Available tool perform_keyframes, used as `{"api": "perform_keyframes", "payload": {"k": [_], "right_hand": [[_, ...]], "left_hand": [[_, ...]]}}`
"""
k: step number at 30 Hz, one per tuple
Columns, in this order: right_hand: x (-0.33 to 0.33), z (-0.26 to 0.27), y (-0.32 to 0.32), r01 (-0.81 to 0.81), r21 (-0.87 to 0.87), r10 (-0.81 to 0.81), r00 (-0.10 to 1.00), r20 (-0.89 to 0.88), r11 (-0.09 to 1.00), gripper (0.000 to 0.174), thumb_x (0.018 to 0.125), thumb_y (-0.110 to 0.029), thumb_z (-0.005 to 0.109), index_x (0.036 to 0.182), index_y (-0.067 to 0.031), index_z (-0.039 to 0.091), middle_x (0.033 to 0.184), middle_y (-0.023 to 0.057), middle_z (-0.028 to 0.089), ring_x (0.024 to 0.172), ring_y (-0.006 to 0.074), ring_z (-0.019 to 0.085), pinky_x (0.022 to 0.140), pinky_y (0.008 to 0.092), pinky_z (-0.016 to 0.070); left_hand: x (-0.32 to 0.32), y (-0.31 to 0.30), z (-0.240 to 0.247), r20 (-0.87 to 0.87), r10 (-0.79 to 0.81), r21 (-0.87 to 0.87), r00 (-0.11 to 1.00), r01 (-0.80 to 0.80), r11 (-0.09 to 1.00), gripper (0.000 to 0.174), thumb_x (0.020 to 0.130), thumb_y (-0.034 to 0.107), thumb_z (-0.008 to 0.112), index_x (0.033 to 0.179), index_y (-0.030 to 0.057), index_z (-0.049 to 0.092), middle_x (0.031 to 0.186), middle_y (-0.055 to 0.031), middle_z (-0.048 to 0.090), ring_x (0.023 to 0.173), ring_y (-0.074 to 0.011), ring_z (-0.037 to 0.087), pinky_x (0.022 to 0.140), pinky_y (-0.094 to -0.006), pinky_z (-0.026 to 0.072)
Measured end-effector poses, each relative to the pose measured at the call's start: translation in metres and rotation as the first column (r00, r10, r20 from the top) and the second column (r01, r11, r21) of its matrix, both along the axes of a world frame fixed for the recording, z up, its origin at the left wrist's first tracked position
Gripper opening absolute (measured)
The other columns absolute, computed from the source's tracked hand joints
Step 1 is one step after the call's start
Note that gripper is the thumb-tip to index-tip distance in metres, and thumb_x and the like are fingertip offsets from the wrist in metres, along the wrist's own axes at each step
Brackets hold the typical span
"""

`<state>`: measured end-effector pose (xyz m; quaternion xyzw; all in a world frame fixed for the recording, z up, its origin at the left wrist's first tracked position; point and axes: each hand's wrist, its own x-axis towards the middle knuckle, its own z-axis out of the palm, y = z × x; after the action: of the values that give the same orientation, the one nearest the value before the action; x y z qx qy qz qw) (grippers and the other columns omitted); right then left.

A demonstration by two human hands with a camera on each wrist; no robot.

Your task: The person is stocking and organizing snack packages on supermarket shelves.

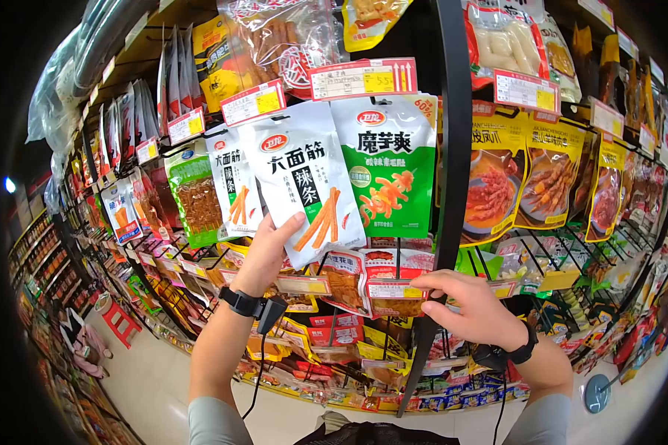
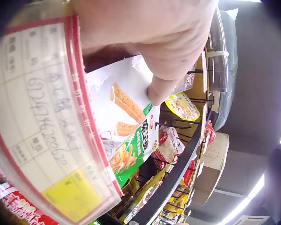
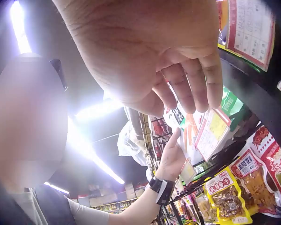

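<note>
One left grip pinching a white packet, right grip loosely open

In the head view, the white packet is hiding most fingers of the left hand, and the top edge is cropping 1 yellow packet. Distant shelves are showing labels too small to read. Blur is covering the person's head. The left wrist view's edge is cropping 1 price tag.

Glossy plastic snack pouch; dark metal shelf post; glossy plastic price-tag sleeve.
</note>
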<state>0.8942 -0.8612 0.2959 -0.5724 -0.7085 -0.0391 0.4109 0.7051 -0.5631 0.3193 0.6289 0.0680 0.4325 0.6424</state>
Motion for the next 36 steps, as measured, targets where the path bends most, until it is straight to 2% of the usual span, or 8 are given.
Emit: {"api": "perform_keyframes", "payload": {"k": [6,10,14,21,25,30,33,36], "right_hand": [[0.009,-0.006,-0.005,-0.022,-0.014,0.020,0.991,-0.129,1.000,0.029,0.090,-0.011,0.063,0.118,-0.0034,0.063,0.105,0.0123,0.068,0.085,0.0219,0.068,0.077,0.0326,0.0541],[0.006,-0.006,-0.012,-0.041,0.033,0.045,0.990,-0.132,0.999,0.027,0.090,-0.009,0.063,0.116,-0.0022,0.065,0.104,0.0122,0.068,0.084,0.0198,0.068,0.077,0.0308,0.0546],[0.006,-0.007,-0.010,-0.055,0.048,0.060,0.991,-0.121,0.997,0.026,0.090,-0.009,0.064,0.115,-0.0012,0.065,0.103,0.0118,0.068,0.084,0.0196,0.068,0.077,0.0302,0.0543],[0.008,-0.011,-0.002,-0.066,0.108,0.078,0.991,-0.111,0.992,0.021,0.090,-0.008,0.064,0.109,-0.0014,0.067,0.100,0.0118,0.070,0.089,0.0233,0.068,0.080,0.0322,0.0535],[0.008,-0.009,-0.002,-0.057,0.195,0.077,0.992,-0.096,0.979,0.017,0.090,-0.008,0.064,0.105,-0.0014,0.069,0.101,0.0120,0.071,0.092,0.0256,0.069,0.081,0.0338,0.0538],[0.015,0.000,-0.001,0.077,0.387,-0.138,0.982,0.132,0.919,0.012,0.088,-0.007,0.064,0.097,-0.0017,0.069,0.098,0.0116,0.071,0.091,0.0294,0.068,0.080,0.0373,0.0538],[0.027,-0.001,0.002,0.110,0.359,-0.183,0.967,0.176,0.927,0.011,0.088,-0.008,0.064,0.095,-0.0025,0.069,0.097,0.0111,0.071,0.090,0.0298,0.067,0.080,0.0383,0.0530],[0.030,-0.002,0.002,0.099,0.305,-0.149,0.979,0.143,0.947,0.011,0.088,-0.011,0.064,0.095,-0.0037,0.069,0.095,0.0108,0.071,0.088,0.0293,0.067,0.079,0.0382,0.0525]], "left_hand": [[-0.021,-0.005,-0.003,0.135,-0.095,-0.032,0.986,0.101,0.994,0.043,0.093,0.012,0.063,0.132,-0.0005,0.050,0.127,-0.0126,0.062,0.112,-0.0221,0.064,0.096,-0.0384,0.0528],[-0.045,-0.034,0.004,0.214,-0.188,-0.049,0.959,0.203,0.978,0.049,0.097,0.026,0.052,0.137,-0.0020,0.046,0.130,-0.0197,0.060,0.114,-0.0280,0.064,0.098,-0.0417,0.0536],[-0.056,-0.059,0.020,0.387,-0.236,-0.202,0.892,0.331,0.922,0.052,0.100,0.034,0.048,0.138,-0.0009,0.047,0.120,-0.0177,0.066,0.098,-0.0265,0.071,0.086,-0.0371,0.0601],[-0.049,-0.045,0.019,0.475,-0.222,-0.111,0.851,0.308,0.945,0.050,0.102,0.036,0.046,0.140,0.0031,0.048,0.120,-0.0132,0.067,0.101,-0.0245,0.069,0.088,-0.0387,0.0580],[-0.048,-0.059,0.008,0.430,-0.089,-0.180,0.898,0.182,0.967,0.051,0.102,0.038,0.046,0.141,0.0042,0.046,0.128,-0.0118,0.062,0.100,-0.0247,0.069,0.087,-0.0386,0.0578],[-0.059,-0.035,0.009,0.245,-0.171,-0.057,0.954,0.190,0.980,0.047,0.096,0.016,0.056,0.137,-0.0032,0.043,0.125,-0.0173,0.063,0.107,-0.0263,0.067,0.094,-0.0395,0.0551],[-0.068,-0.026,-0.007,0.180,-0.040,-0.048,0.983,0.050,0.998,0.046,0.093,0.015,0.060,0.133,-0.0043,0.048,0.123,-0.0162,0.064,0.106,-0.0246,0.067,0.094,-0.0383,0.0542],[-0.078,-0.016,-0.022,0.085,-0.028,0.119,0.996,0.017,0.993,0.044,0.088,0.013,0.067,0.127,-0.0037,0.055,0.119,-0.0108,0.067,0.102,-0.0182,0.066,0.091,-0.0327,0.0520]]}}
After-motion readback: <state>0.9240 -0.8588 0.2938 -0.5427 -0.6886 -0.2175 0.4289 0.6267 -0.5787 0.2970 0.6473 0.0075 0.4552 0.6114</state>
